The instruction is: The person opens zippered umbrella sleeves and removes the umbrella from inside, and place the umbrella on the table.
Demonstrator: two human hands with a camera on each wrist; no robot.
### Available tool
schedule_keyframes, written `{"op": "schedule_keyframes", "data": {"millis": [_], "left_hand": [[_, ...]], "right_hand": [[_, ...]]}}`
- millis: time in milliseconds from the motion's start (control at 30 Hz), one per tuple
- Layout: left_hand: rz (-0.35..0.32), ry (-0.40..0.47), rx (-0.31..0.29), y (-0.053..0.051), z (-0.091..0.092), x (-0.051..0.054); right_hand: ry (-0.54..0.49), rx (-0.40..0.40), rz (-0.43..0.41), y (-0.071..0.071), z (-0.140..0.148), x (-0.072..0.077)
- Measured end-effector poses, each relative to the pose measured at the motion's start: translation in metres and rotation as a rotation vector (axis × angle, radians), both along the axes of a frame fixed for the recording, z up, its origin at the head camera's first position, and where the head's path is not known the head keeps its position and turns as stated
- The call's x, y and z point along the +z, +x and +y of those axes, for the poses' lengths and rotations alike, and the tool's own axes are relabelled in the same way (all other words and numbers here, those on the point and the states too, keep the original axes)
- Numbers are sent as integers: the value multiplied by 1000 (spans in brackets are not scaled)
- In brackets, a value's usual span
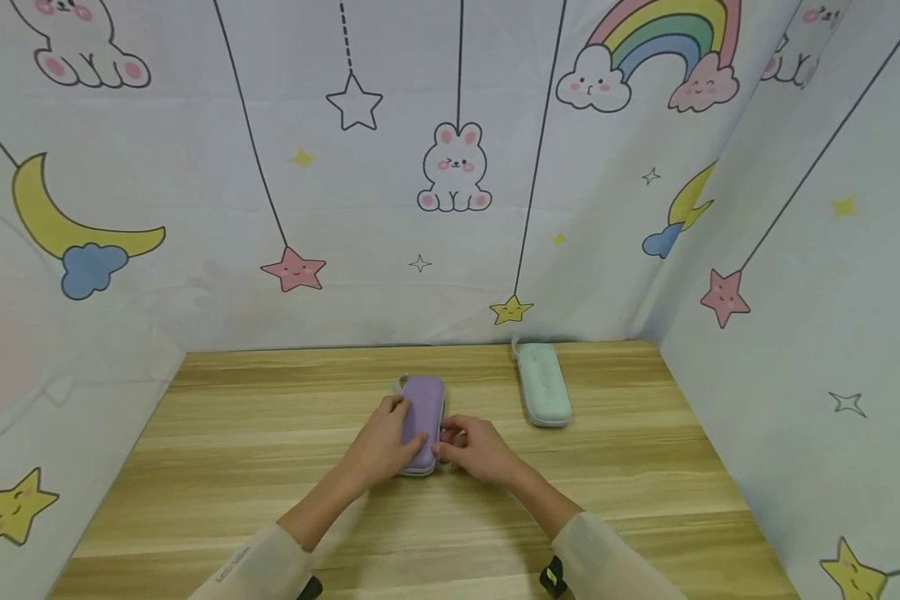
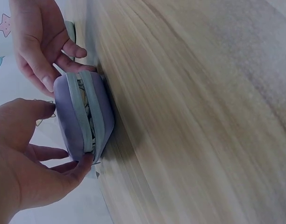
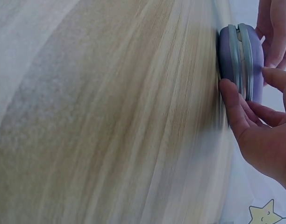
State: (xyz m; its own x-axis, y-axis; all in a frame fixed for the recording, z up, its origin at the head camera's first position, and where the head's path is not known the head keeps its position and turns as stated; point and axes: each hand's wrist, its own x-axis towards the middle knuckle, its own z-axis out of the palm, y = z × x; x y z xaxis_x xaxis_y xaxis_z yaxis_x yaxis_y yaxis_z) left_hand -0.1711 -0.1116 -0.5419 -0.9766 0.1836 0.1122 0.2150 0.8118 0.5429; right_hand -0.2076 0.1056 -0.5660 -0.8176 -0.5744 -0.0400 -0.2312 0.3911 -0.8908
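A purple zipper case (image 1: 424,404) lies lengthwise near the middle of the wooden table. In the left wrist view the pale zipper edges (image 2: 82,112) stand apart at the near end, and a gap with something indistinct inside shows between them. My left hand (image 1: 378,442) grips the case from the left, thumb on the lid and fingers along the side. At the right side, my right hand (image 1: 482,450) has curled fingers against the case's edge, its thumb touching near the lid. Whether it pinches a zipper pull is hidden.
A mint-green zipper case (image 1: 544,385) with a strap loop lies at the back right of the wooden table (image 1: 255,400). White cloth walls (image 1: 390,192) with cartoon prints stand behind the table and along both sides.
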Motion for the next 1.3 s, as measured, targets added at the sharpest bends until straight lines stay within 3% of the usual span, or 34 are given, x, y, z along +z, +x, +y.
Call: {"op": "schedule_keyframes", "data": {"millis": [200, 433, 600, 867, 1300], "left_hand": [[1, -9, 47, 0, 6, 3], [-8, -69, 119, -1, 21, 14], [-21, -151, 138, -6, 29, 11], [54, -266, 136, -8, 36, 6], [91, -282, 168, -13, 42, 8]], "right_hand": [[-27, -19, 2, -4, 2, -1], [8, -51, 108, -10, 4, 4], [5, -23, 164, -18, 4, 0], [-17, 9, 113, -20, 4, -5], [-7, -7, 129, -19, 3, -10]]}}
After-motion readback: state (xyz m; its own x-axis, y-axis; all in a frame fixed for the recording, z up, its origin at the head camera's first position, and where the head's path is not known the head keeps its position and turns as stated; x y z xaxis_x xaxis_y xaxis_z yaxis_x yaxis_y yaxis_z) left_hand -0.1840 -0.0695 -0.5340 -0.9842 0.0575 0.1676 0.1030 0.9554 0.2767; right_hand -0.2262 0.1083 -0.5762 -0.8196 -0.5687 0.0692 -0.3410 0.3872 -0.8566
